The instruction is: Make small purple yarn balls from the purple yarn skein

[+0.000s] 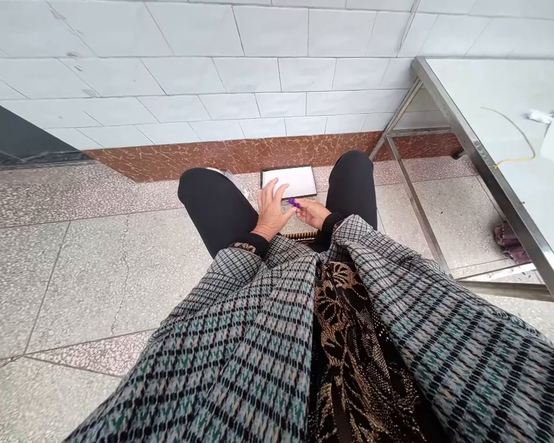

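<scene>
In the head view, the small purple piece (pixel 293 202) sits at the near edge of the dark-rimmed white panel (pixel 301 180), pinched in the fingertips of the right hand (pixel 314 213). Its long axis slants from those fingertips toward the panel's left side, where the left hand (pixel 268 215) is open, thumb close by; contact is unclear.

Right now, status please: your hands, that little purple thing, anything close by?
Right hand pinching small purple item. Left hand alongside, fingers spread. Black-rimmed white board just beyond, low by the wall.
</scene>
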The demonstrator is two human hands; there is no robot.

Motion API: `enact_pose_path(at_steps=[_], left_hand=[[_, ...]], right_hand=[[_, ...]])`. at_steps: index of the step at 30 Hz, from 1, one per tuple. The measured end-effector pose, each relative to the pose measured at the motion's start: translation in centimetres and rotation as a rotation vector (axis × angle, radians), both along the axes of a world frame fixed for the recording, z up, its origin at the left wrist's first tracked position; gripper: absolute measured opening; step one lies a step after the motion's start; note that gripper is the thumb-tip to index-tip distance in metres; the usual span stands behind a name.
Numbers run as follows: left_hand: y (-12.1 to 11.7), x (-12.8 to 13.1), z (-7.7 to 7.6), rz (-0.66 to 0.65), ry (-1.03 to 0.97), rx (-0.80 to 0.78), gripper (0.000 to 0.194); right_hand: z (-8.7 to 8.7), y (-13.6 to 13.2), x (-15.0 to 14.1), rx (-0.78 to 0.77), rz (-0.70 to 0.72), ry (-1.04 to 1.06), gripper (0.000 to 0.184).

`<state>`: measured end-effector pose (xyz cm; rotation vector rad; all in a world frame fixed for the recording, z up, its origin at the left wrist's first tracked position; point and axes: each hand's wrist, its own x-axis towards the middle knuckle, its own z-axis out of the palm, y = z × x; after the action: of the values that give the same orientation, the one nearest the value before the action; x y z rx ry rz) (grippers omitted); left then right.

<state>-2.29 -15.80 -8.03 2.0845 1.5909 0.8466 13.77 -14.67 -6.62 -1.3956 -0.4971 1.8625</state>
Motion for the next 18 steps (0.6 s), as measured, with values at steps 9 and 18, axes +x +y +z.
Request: enact_pose_path(at_steps=[9,18], left_hand=[[0.3,0.8,-0.7,-0.030,-0.090,-0.146,0.023],[0.8,1.5,-0.2,0.194,-0.708,-0.421,0.011]], right_hand=[[0.0,-0.4,-0.3,-0.043,-0.049,0.024,0.029],[1.2,-0.9,-0.2,0.077,0.042,-0.015,0.025]])
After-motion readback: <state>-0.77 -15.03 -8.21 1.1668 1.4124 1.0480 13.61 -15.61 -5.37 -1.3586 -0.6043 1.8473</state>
